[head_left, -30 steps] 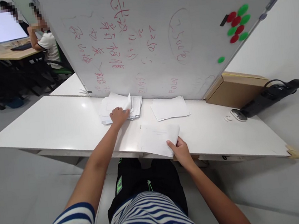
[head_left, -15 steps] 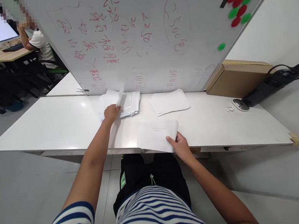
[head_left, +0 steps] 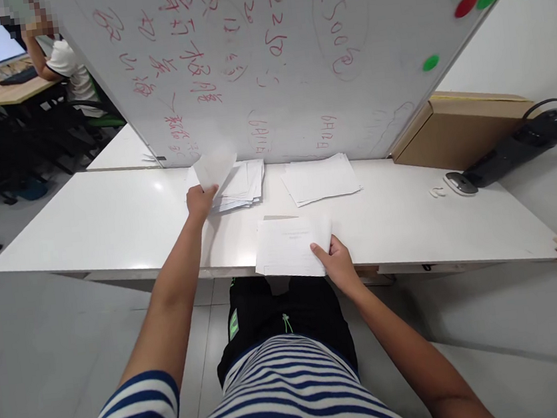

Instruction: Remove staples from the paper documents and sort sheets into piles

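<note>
My left hand (head_left: pixel 200 201) is closed on a sheet of paper (head_left: pixel 216 170), which it holds tilted up over the left pile of papers (head_left: pixel 251 180). That pile lies uneven near the foot of the whiteboard. Closer to me, my right hand (head_left: pixel 336 261) pinches printed papers (head_left: pixel 287 245) by their right edge, thumb on top, at the table's front edge. How many sheets are in that hand I cannot tell. A second paper stack (head_left: pixel 323 178) lies to the right of the left pile, touched by neither hand.
A whiteboard (head_left: pixel 291 100) with red writing and round magnets stands along the back of the white table (head_left: pixel 123 216). At the right are a cardboard box (head_left: pixel 455 132), a computer mouse (head_left: pixel 461 183) and a black bottle (head_left: pixel 527 144). Another person (head_left: pixel 69 68) sits at a desk far left.
The sheet in my left hand is lifted higher and turned more upright. My right hand stays at the front edge with its papers. The view has shifted slightly.
</note>
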Demonstrator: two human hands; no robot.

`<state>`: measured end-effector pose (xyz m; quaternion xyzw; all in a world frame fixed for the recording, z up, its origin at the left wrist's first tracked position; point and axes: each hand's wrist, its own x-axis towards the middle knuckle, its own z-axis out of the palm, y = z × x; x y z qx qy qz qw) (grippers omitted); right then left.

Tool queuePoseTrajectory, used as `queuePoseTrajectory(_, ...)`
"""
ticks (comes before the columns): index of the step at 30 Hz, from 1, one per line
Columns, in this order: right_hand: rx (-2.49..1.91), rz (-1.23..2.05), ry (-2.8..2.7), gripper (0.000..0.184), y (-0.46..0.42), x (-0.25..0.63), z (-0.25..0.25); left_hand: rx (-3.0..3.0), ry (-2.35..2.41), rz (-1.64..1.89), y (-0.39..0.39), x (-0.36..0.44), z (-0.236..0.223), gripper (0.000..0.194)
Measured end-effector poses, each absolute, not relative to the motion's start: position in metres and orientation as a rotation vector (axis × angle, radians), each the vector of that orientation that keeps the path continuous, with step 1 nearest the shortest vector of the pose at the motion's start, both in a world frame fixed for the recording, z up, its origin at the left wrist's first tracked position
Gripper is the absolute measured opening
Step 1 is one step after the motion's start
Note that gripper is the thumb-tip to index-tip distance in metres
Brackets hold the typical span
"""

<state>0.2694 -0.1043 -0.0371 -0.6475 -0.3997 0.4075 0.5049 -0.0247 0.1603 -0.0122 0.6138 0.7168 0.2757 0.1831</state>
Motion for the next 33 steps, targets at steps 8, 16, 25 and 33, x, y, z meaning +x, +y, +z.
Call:
queuePoseTrajectory(8,-1.544,0.993,-0.921,0.045,-0.099,0.264,-0.040,1.861,2.067,0.916,0.134,-0.014,0.009,0.040)
queuePoseTrajectory(16,-1.470,1.013,-0.820,0.047,-0.106,0.250,-0.037,2.566,1.734,0.869,-0.009,0.020,0.026,0.041)
queuePoseTrajectory(25,-1.466,1.138,-0.637,0.056,-0.159,0.241,-0.056,2.950,0.954,0.397,-0.114,0.062,-0.004,0.015)
queuePoseTrajectory(33,-1.413,1.421,-0.472,0.080,-0.166,0.254,-0.056,3.035,0.858,0.157,-0.113,0.065,-0.021,0.011)
